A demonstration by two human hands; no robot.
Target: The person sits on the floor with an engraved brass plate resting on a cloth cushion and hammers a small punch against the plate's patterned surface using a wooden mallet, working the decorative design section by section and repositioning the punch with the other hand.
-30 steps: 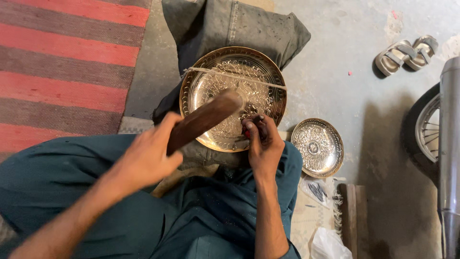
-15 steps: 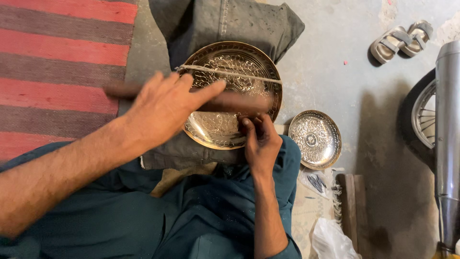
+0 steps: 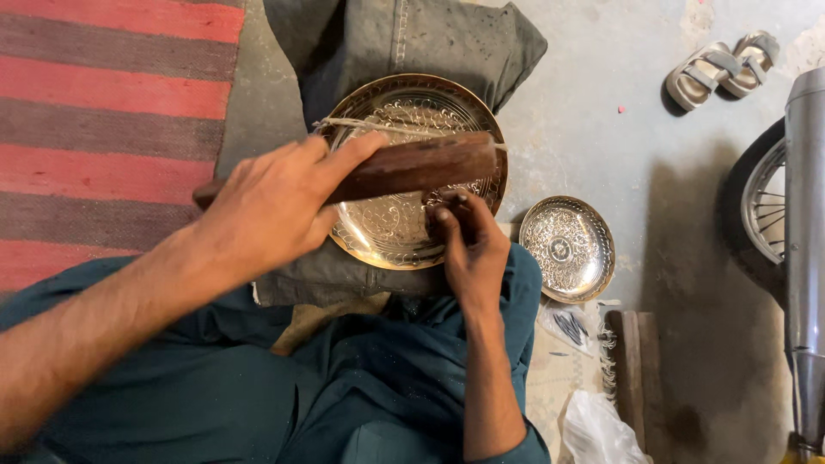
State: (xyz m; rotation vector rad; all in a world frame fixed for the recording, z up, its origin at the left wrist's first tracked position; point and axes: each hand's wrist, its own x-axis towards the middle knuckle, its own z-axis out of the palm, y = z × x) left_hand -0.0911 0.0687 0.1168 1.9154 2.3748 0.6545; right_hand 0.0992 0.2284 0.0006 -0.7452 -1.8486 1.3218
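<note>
The left hand [image 3: 271, 202] is closed around a brown wooden block [image 3: 404, 167], which lies across and above the large engraved brass plate [image 3: 387, 232]. The right hand [image 3: 468, 245] is clenched on a small dark tool [image 3: 453, 206], too small to tell its kind, and the tip stands on the plate surface under the block. The plate rests on a grey folded cloth [image 3: 404, 39] in front of the person's knees, and a thin string [image 3: 361, 126] crosses its upper part. Just to the right, on the concrete floor [image 3: 601, 129], lies a smaller silver plate [image 3: 567, 249]. A red striped rug [image 3: 103, 112] is at the left, a pair of sandals [image 3: 718, 69] at the upper right.
</note>
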